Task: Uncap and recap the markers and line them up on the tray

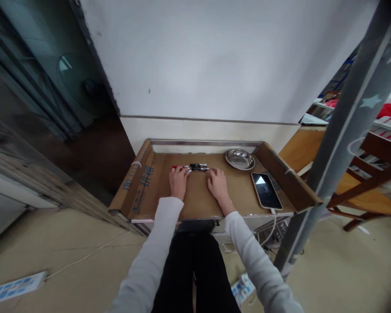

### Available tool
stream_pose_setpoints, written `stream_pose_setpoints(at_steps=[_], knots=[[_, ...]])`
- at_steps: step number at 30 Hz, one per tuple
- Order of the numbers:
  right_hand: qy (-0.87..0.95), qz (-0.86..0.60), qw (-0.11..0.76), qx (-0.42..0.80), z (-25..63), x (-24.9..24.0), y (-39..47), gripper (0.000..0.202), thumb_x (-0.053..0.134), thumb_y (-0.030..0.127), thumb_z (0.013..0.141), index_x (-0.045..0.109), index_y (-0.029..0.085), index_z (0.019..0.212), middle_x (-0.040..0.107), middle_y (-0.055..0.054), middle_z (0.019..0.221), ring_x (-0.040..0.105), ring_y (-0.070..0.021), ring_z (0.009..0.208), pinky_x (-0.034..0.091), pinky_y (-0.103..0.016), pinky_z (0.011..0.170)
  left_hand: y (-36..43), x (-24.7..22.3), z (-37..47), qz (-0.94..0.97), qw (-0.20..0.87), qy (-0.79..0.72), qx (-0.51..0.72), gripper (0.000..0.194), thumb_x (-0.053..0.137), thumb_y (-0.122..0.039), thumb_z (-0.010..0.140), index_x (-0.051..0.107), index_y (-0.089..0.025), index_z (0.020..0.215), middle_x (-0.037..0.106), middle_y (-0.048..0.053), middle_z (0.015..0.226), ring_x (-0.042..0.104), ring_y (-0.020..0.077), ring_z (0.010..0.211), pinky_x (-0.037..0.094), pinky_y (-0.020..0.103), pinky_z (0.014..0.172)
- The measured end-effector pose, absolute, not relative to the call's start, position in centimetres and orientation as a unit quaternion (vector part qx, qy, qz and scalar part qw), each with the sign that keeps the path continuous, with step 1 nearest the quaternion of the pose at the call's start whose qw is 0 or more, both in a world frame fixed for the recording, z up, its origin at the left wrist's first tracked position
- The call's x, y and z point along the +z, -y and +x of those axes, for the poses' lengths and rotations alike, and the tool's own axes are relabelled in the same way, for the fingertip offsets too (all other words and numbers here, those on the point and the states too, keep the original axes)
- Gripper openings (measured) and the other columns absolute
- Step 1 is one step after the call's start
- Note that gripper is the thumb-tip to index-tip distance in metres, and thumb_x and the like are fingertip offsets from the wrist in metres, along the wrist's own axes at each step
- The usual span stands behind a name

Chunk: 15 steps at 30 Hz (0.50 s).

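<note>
My left hand (178,182) curls over the cardboard liner (200,198), its fingertips at a red pen (177,166) and a whitish pen tip beside it — whether they grip or only touch, I cannot tell. My right hand (219,186) is loosely bent, fingertips just beside the right ends of the black pens (198,165), which lie between my two hands; contact there is too small to make out. The shallow stainless-steel bowl (240,160) sits beyond my right hand and to its right, its bare, shiny inside facing up. Nearer me, right of that hand, lies a smartphone (267,194) plugged into a white cable (274,224). My fingers hide part of the red pen, and the black pens blur together — I can't count them surely. Below my right forearm, the sleeve partly covers a power strip (242,289).
</note>
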State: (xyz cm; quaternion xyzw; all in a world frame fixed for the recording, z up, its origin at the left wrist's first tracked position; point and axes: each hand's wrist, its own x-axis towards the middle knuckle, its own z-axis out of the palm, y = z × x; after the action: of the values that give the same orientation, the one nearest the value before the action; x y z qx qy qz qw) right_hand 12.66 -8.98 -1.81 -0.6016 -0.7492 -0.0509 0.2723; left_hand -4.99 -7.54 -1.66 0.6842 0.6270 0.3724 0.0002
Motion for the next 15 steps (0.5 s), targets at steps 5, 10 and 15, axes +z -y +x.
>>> stream_pose_setpoints(at_steps=[5, 10, 15], knots=[[0.740, -0.621, 0.246, -0.080, 12.5, -1.7, 9.0, 0.035, 0.044, 0.015, 0.082, 0.055, 0.021, 0.115, 0.050, -0.012, 0.114, 0.043, -0.0245, 0.103, 0.036, -0.036, 0.087, 6.9, -2.1, -5.0, 0.676, 0.026, -0.613, 0.409, 0.012, 0.055, -0.020, 0.083, 0.064, -0.020, 0.091, 0.055, 0.007, 0.098, 0.048, 0.0209, 0.094, 0.042, 0.036, 0.084], [0.739, -0.625, 0.239, -0.079, 12.4, -1.7, 9.0, 0.029, 0.044, 0.017, 0.084, 0.058, 0.021, 0.108, 0.052, -0.011, 0.107, 0.044, -0.0233, 0.097, 0.034, -0.034, 0.084, 7.1, -2.2, -4.5, 0.706, 0.025, -0.580, 0.405, 0.016, 0.050, -0.010, 0.083, 0.058, -0.018, 0.094, 0.053, 0.007, 0.101, 0.050, 0.0199, 0.099, 0.043, 0.033, 0.088], [0.741, -0.619, 0.246, -0.080, 12.4, -1.9, 8.6, 0.026, 0.042, 0.018, 0.085, 0.057, 0.019, 0.106, 0.052, -0.010, 0.103, 0.044, -0.0221, 0.094, 0.033, -0.033, 0.081, 7.1, -2.1, -2.5, 0.752, -0.014, -0.557, 0.352, 0.018, 0.045, -0.013, 0.085, 0.056, -0.016, 0.099, 0.053, 0.008, 0.100, 0.050, 0.0205, 0.098, 0.042, 0.033, 0.089]])
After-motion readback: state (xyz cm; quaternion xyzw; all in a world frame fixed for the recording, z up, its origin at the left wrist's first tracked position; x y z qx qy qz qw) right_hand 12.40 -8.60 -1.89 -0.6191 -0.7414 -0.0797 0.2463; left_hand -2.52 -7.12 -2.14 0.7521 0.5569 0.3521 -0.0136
